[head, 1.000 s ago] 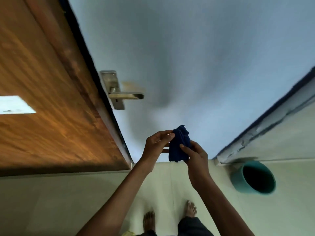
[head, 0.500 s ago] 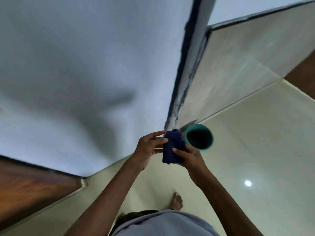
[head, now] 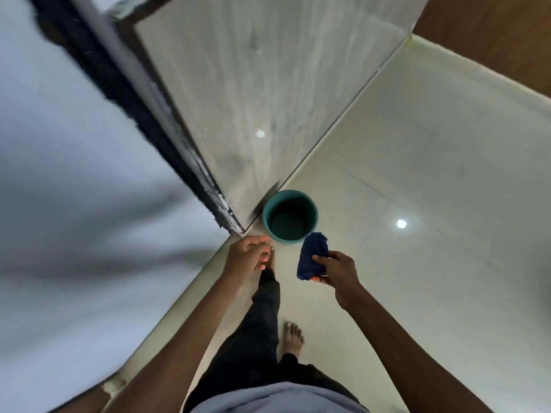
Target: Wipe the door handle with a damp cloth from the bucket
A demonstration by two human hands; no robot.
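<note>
A teal bucket (head: 289,216) stands on the pale floor against the corner of a wall. My right hand (head: 335,271) grips a folded dark blue cloth (head: 312,259), held just below and right of the bucket's rim. My left hand (head: 249,255) hangs left of the bucket with loosely curled fingers and nothing in it. The door handle is out of view.
A white wall (head: 83,204) fills the left side, edged by a dark frame (head: 143,114). A grey tiled wall (head: 253,84) rises behind the bucket. Glossy floor tiles (head: 432,248) spread to the right. My bare feet and dark trousers (head: 265,317) are below the hands.
The view has swung from the door and handle toward the bucket. My left hand has let go of the cloth; my right hand alone now holds it near the bucket.
</note>
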